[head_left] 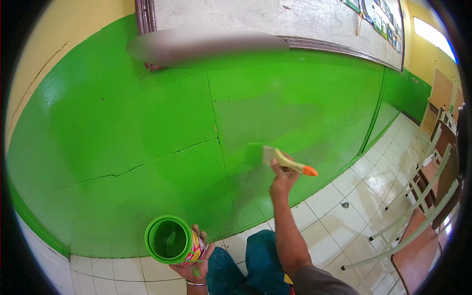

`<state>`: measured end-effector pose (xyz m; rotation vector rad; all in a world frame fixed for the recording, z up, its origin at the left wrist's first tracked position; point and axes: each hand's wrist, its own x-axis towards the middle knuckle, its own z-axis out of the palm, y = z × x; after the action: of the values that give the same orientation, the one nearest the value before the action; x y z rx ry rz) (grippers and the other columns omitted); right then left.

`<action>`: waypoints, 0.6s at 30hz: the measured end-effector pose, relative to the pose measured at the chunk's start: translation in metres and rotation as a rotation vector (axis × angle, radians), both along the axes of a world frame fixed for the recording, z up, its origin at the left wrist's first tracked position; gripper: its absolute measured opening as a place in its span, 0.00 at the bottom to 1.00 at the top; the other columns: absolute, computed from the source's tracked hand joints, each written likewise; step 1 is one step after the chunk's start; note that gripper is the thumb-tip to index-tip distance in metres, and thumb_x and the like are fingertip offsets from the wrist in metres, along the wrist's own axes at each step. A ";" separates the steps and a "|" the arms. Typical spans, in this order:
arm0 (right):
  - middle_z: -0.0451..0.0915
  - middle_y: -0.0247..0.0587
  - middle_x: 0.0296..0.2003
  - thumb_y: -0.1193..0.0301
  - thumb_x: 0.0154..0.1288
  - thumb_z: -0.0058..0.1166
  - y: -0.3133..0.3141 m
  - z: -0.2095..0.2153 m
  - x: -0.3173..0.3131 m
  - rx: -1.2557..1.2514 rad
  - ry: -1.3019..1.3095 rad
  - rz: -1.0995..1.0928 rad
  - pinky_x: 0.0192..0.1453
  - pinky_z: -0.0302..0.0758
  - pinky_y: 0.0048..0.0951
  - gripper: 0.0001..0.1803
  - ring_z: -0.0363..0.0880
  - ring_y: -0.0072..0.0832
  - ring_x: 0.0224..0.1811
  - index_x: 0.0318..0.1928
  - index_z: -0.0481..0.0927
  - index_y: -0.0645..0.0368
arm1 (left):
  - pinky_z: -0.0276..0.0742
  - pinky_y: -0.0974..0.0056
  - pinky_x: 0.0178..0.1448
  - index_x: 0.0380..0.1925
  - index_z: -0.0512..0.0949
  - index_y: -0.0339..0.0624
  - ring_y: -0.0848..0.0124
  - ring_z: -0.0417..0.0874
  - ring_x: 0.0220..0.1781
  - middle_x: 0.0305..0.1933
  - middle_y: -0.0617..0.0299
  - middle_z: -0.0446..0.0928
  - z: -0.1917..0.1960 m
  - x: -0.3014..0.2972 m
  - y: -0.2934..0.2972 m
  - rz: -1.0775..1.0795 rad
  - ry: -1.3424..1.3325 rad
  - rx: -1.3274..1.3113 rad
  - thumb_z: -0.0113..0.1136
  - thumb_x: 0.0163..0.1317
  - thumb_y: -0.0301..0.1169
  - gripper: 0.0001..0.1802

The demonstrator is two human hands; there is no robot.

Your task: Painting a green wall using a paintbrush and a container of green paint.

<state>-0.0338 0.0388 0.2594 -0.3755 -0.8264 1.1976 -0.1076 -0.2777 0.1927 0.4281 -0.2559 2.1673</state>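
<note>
Right hand (282, 184) is pinching the brush (294, 164) by its handle, right of the frame's centre; the bristles are facing the wall (123, 123) (whether they are touching, I cannot tell). Left hand (199, 265) is cupping the can (197, 250) at lower left of centre, fingers curling around its labelled side, a green smear showing on the skin.

Risks, as I am judging them: the can is leaning with its mouth open towards the camera, so a slackening grip or a further tilt could be spilling paint (169, 244) onto the pale floor (317, 233). An overloaded brush could be dripping on the knees (260, 255) below. The crack (152, 157), left of centre, could be catching bristles and leaving gaps.

Around: a framed board (236, 14) is hanging along the top, limiting upward reach there. Chairs (418, 241) are crowding the right edge, possibly hampering a sideways shift; the knees are taking up room at bottom centre.
</note>
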 end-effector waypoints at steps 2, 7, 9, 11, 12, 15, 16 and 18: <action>0.81 0.43 0.45 0.76 0.59 0.68 0.024 0.005 0.020 0.010 0.000 -0.055 0.58 0.76 0.33 0.20 0.78 0.30 0.49 0.51 0.80 0.66 | 0.41 0.27 0.78 0.77 0.49 0.49 0.44 0.46 0.81 0.81 0.48 0.44 0.001 0.001 -0.001 0.007 0.008 0.001 0.74 0.52 0.47 0.58; 0.82 0.45 0.48 0.80 0.63 0.63 0.087 0.013 0.062 -0.053 0.009 -0.456 0.56 0.77 0.31 0.17 0.79 0.30 0.51 0.53 0.80 0.68 | 0.45 0.27 0.77 0.77 0.51 0.52 0.45 0.49 0.80 0.81 0.50 0.45 -0.001 -0.003 -0.001 0.032 0.043 -0.038 0.78 0.47 0.46 0.61; 0.82 0.45 0.49 0.81 0.64 0.61 0.088 0.024 0.067 -0.029 0.003 -0.566 0.56 0.77 0.32 0.17 0.80 0.31 0.51 0.54 0.80 0.67 | 0.46 0.27 0.76 0.77 0.51 0.50 0.45 0.49 0.80 0.81 0.49 0.46 -0.002 -0.005 0.000 0.026 0.049 -0.015 0.77 0.47 0.47 0.60; 0.82 0.46 0.50 0.81 0.65 0.60 0.088 0.025 0.062 -0.005 -0.003 -0.676 0.56 0.77 0.32 0.17 0.80 0.32 0.51 0.55 0.80 0.66 | 0.47 0.27 0.76 0.77 0.51 0.50 0.44 0.50 0.80 0.81 0.49 0.46 -0.003 -0.005 -0.002 0.037 0.040 -0.041 0.77 0.48 0.48 0.60; 0.83 0.46 0.50 0.80 0.65 0.61 0.085 0.017 0.049 0.146 -0.070 -0.768 0.56 0.77 0.33 0.16 0.81 0.33 0.50 0.54 0.80 0.66 | 0.47 0.27 0.76 0.77 0.51 0.50 0.44 0.50 0.80 0.80 0.48 0.47 -0.003 -0.004 -0.002 0.047 0.030 -0.069 0.76 0.49 0.49 0.60; 0.84 0.48 0.48 0.78 0.60 0.65 0.039 0.004 0.007 0.518 -0.559 -0.961 0.55 0.78 0.33 0.17 0.82 0.36 0.48 0.51 0.84 0.61 | 0.46 0.26 0.76 0.77 0.50 0.50 0.44 0.49 0.80 0.81 0.48 0.46 0.000 -0.001 0.002 0.041 0.015 -0.050 0.75 0.50 0.49 0.59; 0.84 0.47 0.46 0.78 0.57 0.66 0.013 0.004 -0.010 0.487 -0.539 -0.890 0.53 0.78 0.34 0.18 0.82 0.37 0.46 0.50 0.85 0.58 | 0.46 0.26 0.76 0.77 0.50 0.50 0.44 0.49 0.80 0.81 0.48 0.46 0.000 0.000 0.003 0.038 0.016 -0.052 0.75 0.50 0.49 0.59; 0.85 0.44 0.43 0.78 0.53 0.69 -0.032 0.007 -0.039 0.494 -0.539 -0.803 0.50 0.77 0.37 0.20 0.82 0.37 0.42 0.49 0.86 0.54 | 0.43 0.25 0.76 0.77 0.50 0.51 0.43 0.48 0.80 0.81 0.48 0.45 -0.001 0.001 0.009 0.046 0.043 -0.035 0.75 0.51 0.49 0.59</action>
<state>-0.0730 0.0066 0.2666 -0.5565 -1.2362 0.1181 -0.1063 -0.2692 0.1917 0.4644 -0.1850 2.2013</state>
